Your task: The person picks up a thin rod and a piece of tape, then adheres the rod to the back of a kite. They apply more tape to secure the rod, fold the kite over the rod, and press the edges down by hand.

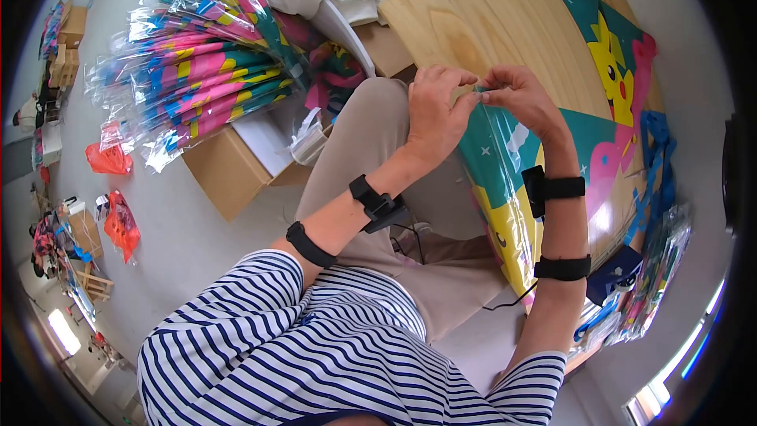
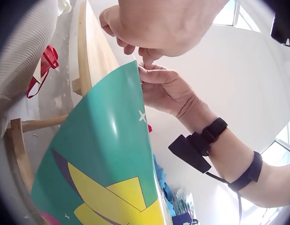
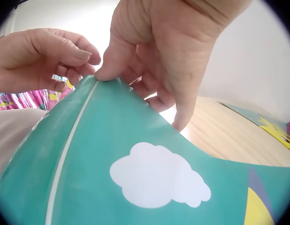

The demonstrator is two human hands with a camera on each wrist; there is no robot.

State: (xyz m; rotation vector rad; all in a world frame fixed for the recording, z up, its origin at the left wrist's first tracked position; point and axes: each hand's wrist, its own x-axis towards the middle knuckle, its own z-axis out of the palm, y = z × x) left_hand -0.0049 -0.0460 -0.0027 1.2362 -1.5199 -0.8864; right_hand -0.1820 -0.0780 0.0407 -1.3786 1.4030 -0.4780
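Note:
A teal printed plastic sheet (image 1: pixel 486 142), which looks like a kite, hangs over the near table side with its pointed tip up. It carries yellow cartoon shapes, a white cloud (image 3: pixel 156 176) and a narrow white strip (image 3: pixel 70 145) running to the tip. My right hand (image 1: pixel 524 99) pinches that tip, the thumb on the front and the fingers behind. My left hand (image 1: pixel 438 110) is right beside the tip, its fingers loosely bent and the thumb (image 3: pixel 74 54) apart from the sheet. In the left wrist view, the left hand (image 2: pixel 159 26) partly hides the tip.
The wooden table (image 1: pixel 465 20) bears a further printed part with a yellow character (image 1: pixel 611 71). Bagged colourful bundles (image 1: pixel 213 71) pile over a cardboard box (image 1: pixel 225 173) at left. Blue ribbons (image 1: pixel 654 142) hang at right, near more clear-bagged pieces (image 1: pixel 654 276).

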